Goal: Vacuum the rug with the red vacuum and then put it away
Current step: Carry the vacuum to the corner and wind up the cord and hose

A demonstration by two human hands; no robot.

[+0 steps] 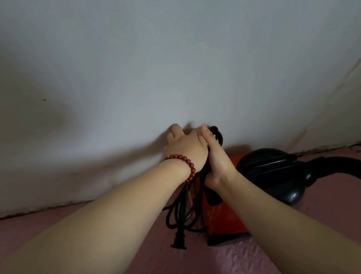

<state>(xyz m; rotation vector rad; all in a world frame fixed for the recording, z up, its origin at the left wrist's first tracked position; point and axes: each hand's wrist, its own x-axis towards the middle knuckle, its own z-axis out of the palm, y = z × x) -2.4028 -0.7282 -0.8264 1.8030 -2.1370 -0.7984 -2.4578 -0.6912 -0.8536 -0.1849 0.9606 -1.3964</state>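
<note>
Sitting near wall (165, 59) (pale), vacuum (223, 218) rests on matting (236, 266).

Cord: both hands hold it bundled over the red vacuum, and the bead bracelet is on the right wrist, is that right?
Not quite: the head view shows the bracelet on the left wrist, not the right. The left hand and right hand do both hold the bundled cord over the vacuum.

L hand (185, 147) w/ a red bead bracelet (185, 159) & R hand (216, 155) gripped the looped black cord (181, 207) over the red vacuum (221, 218) by the wall (166, 70), plug (179, 243) dangling.
</note>
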